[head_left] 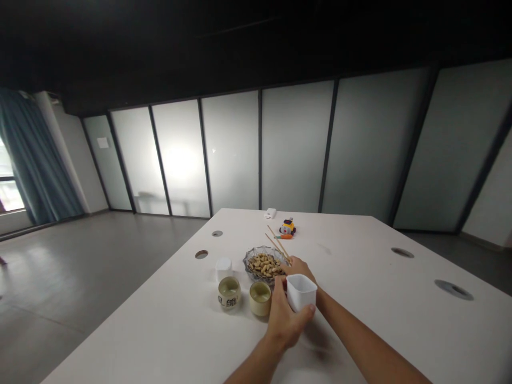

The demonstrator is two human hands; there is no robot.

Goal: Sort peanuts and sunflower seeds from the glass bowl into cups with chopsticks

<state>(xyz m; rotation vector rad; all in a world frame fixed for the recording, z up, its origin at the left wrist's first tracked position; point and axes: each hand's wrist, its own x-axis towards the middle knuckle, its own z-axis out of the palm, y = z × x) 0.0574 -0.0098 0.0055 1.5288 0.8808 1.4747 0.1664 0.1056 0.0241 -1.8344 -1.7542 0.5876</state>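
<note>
Left hand [285, 316] holding a white cup [303, 293]; right hand [302, 268] at the peanuts [263, 263], its grip not discernible.
A leftward swing could topple the green cup [260, 306] beside the left hand.

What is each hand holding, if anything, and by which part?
Left hand: white square plastic cup, by its outer sides. Right hand, at the clear glass bowl: grip hidden, cannot tell.

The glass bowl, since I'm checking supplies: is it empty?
Not empty: a pile of what look like peanuts shows inside the glass bowl; how deep they go, I cannot tell.
</note>
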